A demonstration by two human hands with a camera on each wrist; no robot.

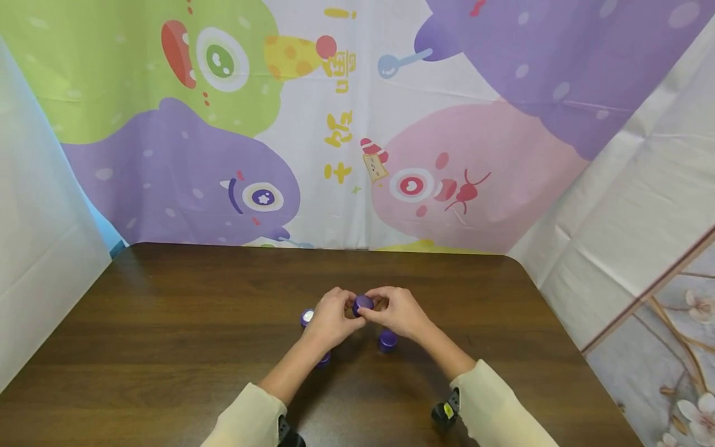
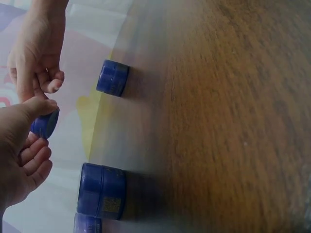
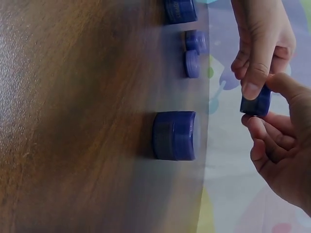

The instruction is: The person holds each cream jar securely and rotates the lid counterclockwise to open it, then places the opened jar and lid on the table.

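Both hands hold a small purple-blue jar above the table. My left hand grips it from the left and my right hand from the right, thumbs and fingers around its sides. Below the right hand a closed jar stands upright on the table. Beside the left hand sits a jar with a white top face. Another jar is partly hidden under the left forearm. In the right wrist view, a lid-like disc lies beside a smaller piece.
The brown wooden table ends at a cartoon-printed curtain behind. White cloth hangs at the right side. A black wrist device sits at the right sleeve.
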